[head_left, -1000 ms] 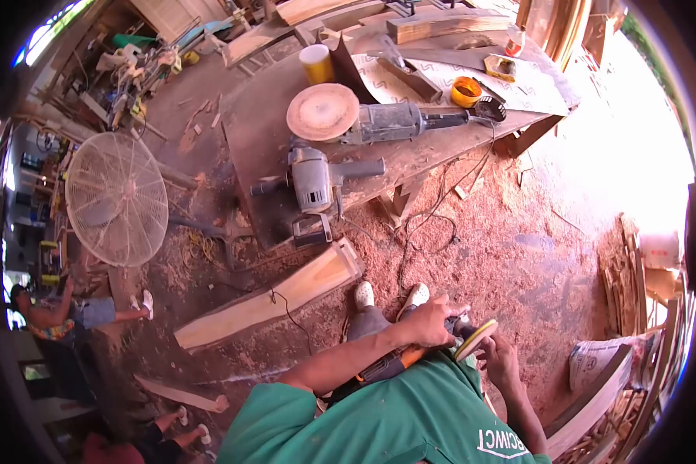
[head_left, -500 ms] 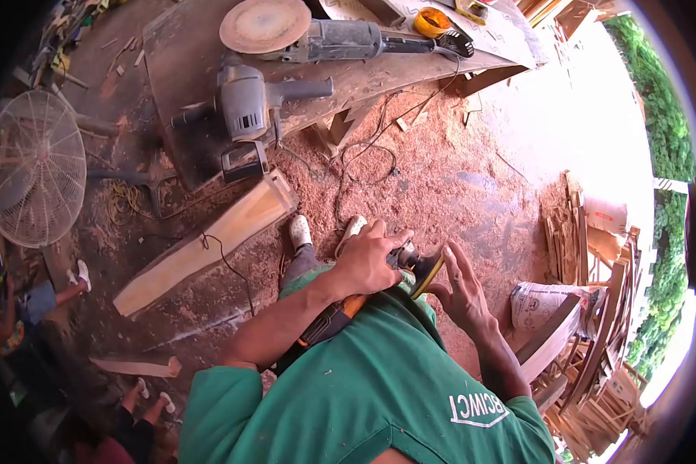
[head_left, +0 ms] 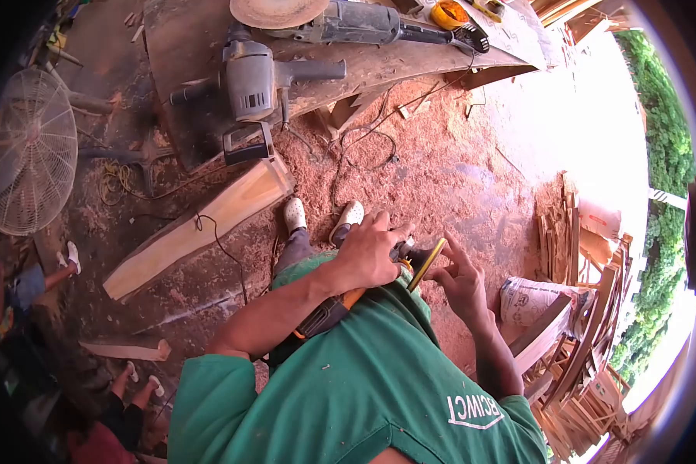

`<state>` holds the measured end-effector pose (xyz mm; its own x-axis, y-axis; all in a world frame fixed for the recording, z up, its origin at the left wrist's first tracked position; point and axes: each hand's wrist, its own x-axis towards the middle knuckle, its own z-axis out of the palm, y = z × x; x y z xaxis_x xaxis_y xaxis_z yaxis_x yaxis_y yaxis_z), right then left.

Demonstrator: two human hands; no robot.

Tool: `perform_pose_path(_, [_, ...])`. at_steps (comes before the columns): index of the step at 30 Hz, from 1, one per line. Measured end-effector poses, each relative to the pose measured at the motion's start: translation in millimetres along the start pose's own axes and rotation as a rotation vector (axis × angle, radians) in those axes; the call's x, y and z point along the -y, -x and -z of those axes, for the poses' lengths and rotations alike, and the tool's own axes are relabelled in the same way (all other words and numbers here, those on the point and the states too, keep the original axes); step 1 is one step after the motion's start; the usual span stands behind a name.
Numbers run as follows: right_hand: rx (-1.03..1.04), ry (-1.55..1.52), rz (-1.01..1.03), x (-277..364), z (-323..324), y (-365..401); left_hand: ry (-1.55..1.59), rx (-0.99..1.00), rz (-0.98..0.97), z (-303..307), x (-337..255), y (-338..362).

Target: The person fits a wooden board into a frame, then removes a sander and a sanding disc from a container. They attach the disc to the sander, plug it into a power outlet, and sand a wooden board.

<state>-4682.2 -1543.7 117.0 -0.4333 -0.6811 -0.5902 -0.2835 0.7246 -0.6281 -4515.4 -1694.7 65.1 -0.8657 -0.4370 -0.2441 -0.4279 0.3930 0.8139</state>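
An angle grinder [head_left: 322,315] with an orange and black body lies against my green shirt at waist height. My left hand [head_left: 370,251] is closed over its front end, with the thumb on the near side. A thin round sanding disc [head_left: 427,265], yellow at the edge, sits on the grinder's head and is seen nearly edge-on. My right hand [head_left: 462,280] is at the disc's right side, its fingers bent and the thumb by the rim, closed on it. Part of the grinder is hidden under my left hand and forearm.
A workbench [head_left: 363,93] ahead holds a large disc sander [head_left: 356,23] and a grey power drill [head_left: 251,81]. A long wooden piece [head_left: 197,232] lies on the shavings-covered floor, near a fan [head_left: 31,151]. Wood stacks [head_left: 557,232] and a sack [head_left: 533,301] stand right. Other people are at lower left.
The disc has turned to show more edge-on. My right hand's fingers have gone from stretched out to bent around the rim. My left hand keeps its hold; the whole view has shifted slightly.
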Motion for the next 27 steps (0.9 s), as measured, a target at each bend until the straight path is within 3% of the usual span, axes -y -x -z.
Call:
perform_pose_path(3, [0.045, 0.013, -0.061, 7, 0, 2, 0.019, 0.054, 0.03, 3, 0, -1])
perform_pose_path(5, [-0.171, 0.43, 0.598, 11, -2, 3, 0.034, 0.034, 0.011, 0, 3, -3])
perform_pose_path(9, [-0.042, 0.461, 0.618, 7, 7, 0, 0.013, 0.048, -0.015, 0, 1, -8])
perform_pose_path(11, [-0.04, 0.813, 0.993, -1, 12, -5, 0.036, 0.104, 0.016, 2, 0, -10])
perform_pose_path(12, [-0.044, 0.793, 1.077, 0, 13, -7, 0.033, 0.106, 0.015, 4, 0, -12])
perform_pose_path(17, [-0.153, 0.669, 1.029, 2, 5, -12, 0.033, 0.151, 0.032, 5, -1, -13])
perform_pose_path(19, [-0.186, 0.259, 0.486, 5, -3, -2, 0.044, 0.115, 0.027, 6, -2, -11])
perform_pose_path(20, [-0.173, -0.104, 0.292, -6, -13, -4, 0.052, 0.08, 0.02, 6, -2, -10])
perform_pose_path(21, [-0.172, -0.1, 0.294, -8, -11, -6, 0.055, 0.076, 0.019, 6, -2, -10])
perform_pose_path(23, [0.097, -0.322, -0.274, -13, 1, -11, 0.046, 0.146, 0.07, 7, -1, -11])
perform_pose_path(25, [0.156, -0.189, -0.307, -13, 5, -7, 0.056, 0.135, 0.065, 8, -1, -9])
perform_pose_path(27, [-0.281, 0.405, 0.272, -3, 1, 9, 0.063, 0.125, 0.057, 10, -2, -9])
